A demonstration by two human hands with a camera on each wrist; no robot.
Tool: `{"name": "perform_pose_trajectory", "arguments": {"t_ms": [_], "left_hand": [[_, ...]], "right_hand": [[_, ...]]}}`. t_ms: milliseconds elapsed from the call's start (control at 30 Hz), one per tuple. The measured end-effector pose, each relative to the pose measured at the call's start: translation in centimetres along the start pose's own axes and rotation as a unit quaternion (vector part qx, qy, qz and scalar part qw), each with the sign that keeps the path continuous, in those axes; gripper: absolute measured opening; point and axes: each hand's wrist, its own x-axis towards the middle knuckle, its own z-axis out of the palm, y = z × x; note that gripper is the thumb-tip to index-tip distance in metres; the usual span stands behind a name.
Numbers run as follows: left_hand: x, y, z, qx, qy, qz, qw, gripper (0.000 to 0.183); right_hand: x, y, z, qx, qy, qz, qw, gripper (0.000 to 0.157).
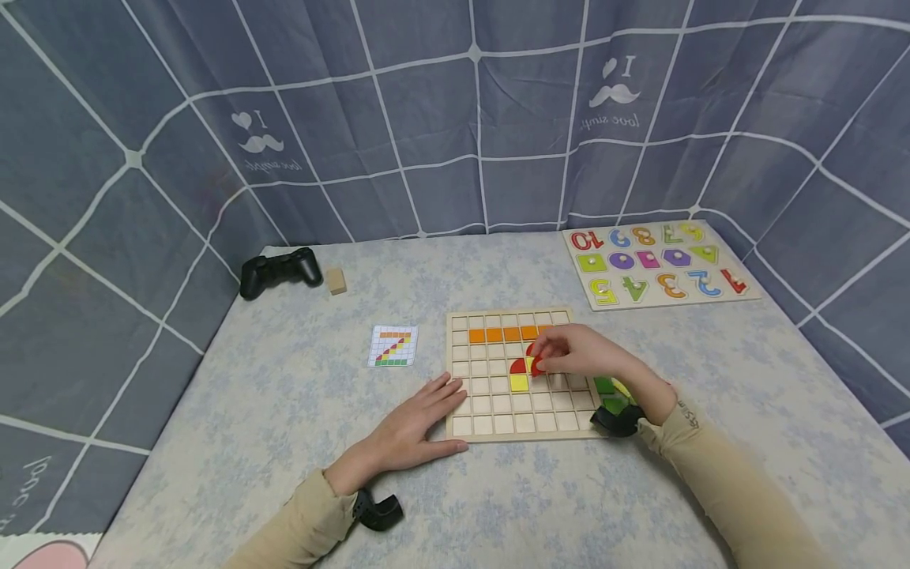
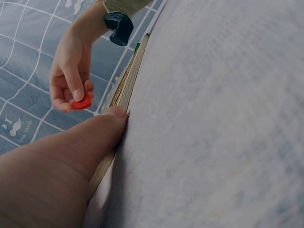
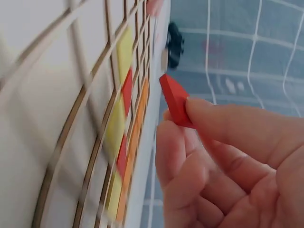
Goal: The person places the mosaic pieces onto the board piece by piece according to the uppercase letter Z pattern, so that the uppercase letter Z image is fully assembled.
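Your right hand [image 1: 584,352] pinches a red, curved-sided piece [image 3: 175,101] above the pale wooden grid board [image 1: 504,424]; your left hand [image 1: 412,425], fingers extended, rests at its edge, holding nothing. Orange squares [image 1: 495,335] are placed, the red-and-yellow diagonal [image 1: 519,383] seems part-built, green squares [image 1: 605,386] lie alongside.

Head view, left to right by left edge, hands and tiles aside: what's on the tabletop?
Black game controller → small tan block → pattern card → wooden grid board → number-and-shape puzzle board.
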Motion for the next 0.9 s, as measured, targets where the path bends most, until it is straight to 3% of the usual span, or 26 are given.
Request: {"name": "perform_pose_trajectory", "arguments": {"t_ms": [200, 467, 700, 900], "left_hand": [[0.0, 0.0, 0.0, 0.000, 0.000, -0.001, 1.0000, 0.075], [0.1, 0.0, -0.2, 0.002, 0.000, 0.001, 1.0000, 0.075], [0.1, -0.1, 0.0, 0.006, 0.001, -0.001, 1.0000, 0.075], [0.1, -0.2, 0.1, 0.006, 0.005, 0.001, 1.0000, 0.075]], "right_hand": [[2.0, -1.6, 2.4, 0.004, -0.003, -0.007, 1.000, 0.006], [2.7, -2.1, 4.4, -0.057, 0.006, -0.025, 0.998, 0.006], [2.7, -1.8, 4.5, -0.093, 0.014, -0.038, 0.995, 0.008], [1.9, -2.0, 2.7, -0.068, -0.001, -0.026, 0.997, 0.018]]}}
